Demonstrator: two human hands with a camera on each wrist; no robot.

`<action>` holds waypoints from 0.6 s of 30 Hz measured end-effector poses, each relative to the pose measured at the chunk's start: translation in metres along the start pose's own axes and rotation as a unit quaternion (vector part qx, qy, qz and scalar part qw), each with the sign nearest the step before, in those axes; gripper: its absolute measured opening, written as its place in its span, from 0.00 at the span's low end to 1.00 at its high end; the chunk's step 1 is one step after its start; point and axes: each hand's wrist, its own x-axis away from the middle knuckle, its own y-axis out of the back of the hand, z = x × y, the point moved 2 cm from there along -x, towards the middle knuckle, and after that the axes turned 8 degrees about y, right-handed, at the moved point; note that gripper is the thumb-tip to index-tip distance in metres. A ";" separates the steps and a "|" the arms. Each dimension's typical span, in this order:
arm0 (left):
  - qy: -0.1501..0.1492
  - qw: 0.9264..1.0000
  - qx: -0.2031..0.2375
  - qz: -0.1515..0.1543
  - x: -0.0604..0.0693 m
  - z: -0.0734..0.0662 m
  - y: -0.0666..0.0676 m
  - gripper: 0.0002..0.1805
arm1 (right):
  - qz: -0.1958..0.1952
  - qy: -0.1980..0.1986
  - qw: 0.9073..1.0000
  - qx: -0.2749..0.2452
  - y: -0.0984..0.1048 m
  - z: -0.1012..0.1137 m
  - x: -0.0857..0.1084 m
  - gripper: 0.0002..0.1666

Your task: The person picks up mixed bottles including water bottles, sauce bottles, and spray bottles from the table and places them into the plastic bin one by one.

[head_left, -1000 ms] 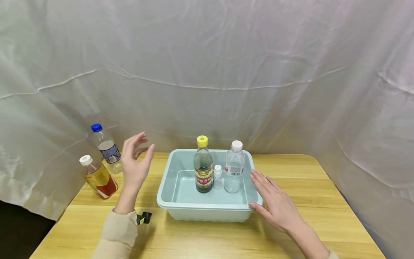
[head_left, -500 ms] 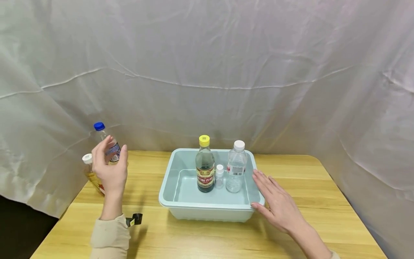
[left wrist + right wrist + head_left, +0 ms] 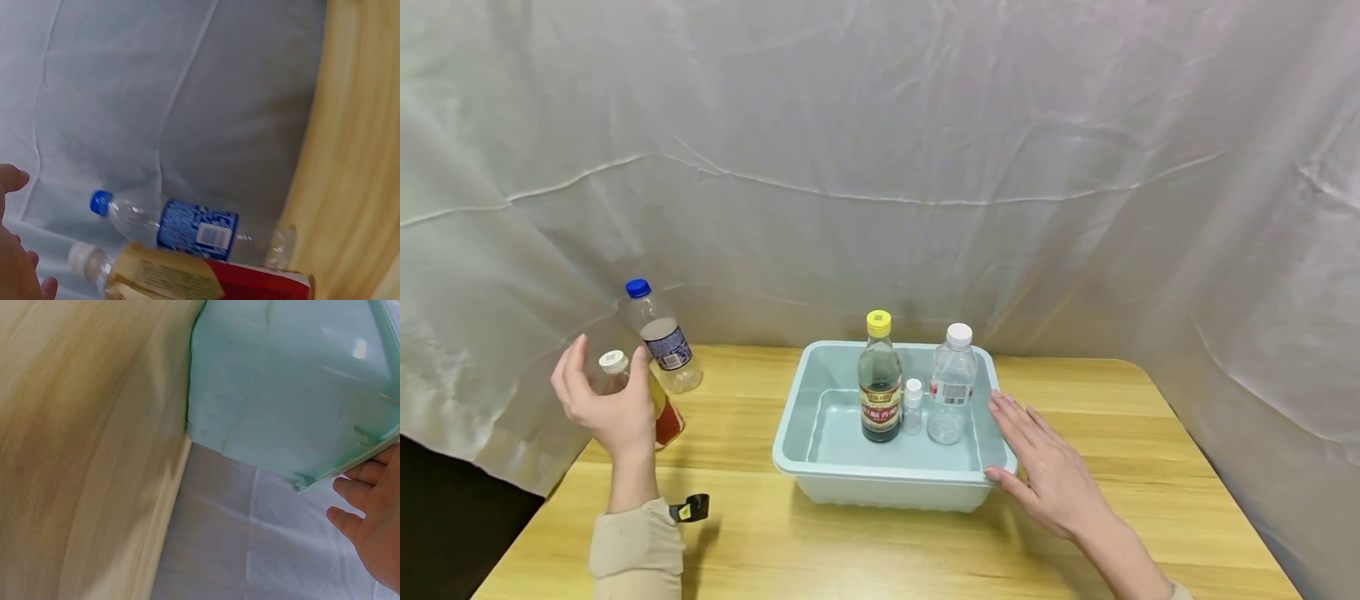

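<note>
In the head view my left hand (image 3: 610,408), thumb and fingers apart in a C shape, is at the white-capped bottle (image 3: 613,362) with a yellow and red label and partly hides it; nothing is gripped. The left wrist view shows a gap between the left hand (image 3: 15,250) and that bottle's cap (image 3: 81,257). Just behind stands the blue-capped bottle (image 3: 668,346). My right hand (image 3: 1048,471) rests with extended fingers on the right rim of the pale blue basin (image 3: 887,477); the right wrist view shows its fingers at the rim.
Inside the basin stand a yellow-capped dark bottle (image 3: 880,392), a small white-capped bottle (image 3: 912,408) and a clear bottle (image 3: 951,392) with a white cap. A grey curtain (image 3: 880,167) hangs behind the wooden table (image 3: 820,550).
My left hand has moved left, past the blue-capped bottle to the white-capped one with the yellow and red label. The right hand has stayed at the basin's rim.
</note>
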 end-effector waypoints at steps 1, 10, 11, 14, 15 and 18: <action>0.010 1.000 -0.006 0.002 -0.002 0.008 0.001 0.32 | 0.005 -0.003 1.000 -0.002 0.000 0.000 0.000 0.46; 0.112 0.991 -0.065 0.043 -0.012 0.061 0.006 0.40 | -0.014 0.007 1.000 0.003 -0.001 0.000 0.000 0.45; 0.124 0.989 -0.068 0.045 -0.012 0.063 0.007 0.40 | -0.019 0.010 1.000 0.003 0.000 -0.001 0.000 0.45; 0.151 0.984 -0.081 0.048 -0.011 0.072 0.008 0.41 | -0.024 0.014 1.000 0.001 0.000 -0.001 -0.001 0.45; 0.156 0.983 -0.086 0.048 -0.011 0.074 0.008 0.41 | -0.025 0.014 1.000 0.000 0.000 -0.001 -0.001 0.45; 0.170 0.979 -0.097 0.049 -0.010 0.081 0.010 0.41 | -0.026 0.016 1.000 0.000 0.000 -0.001 -0.001 0.45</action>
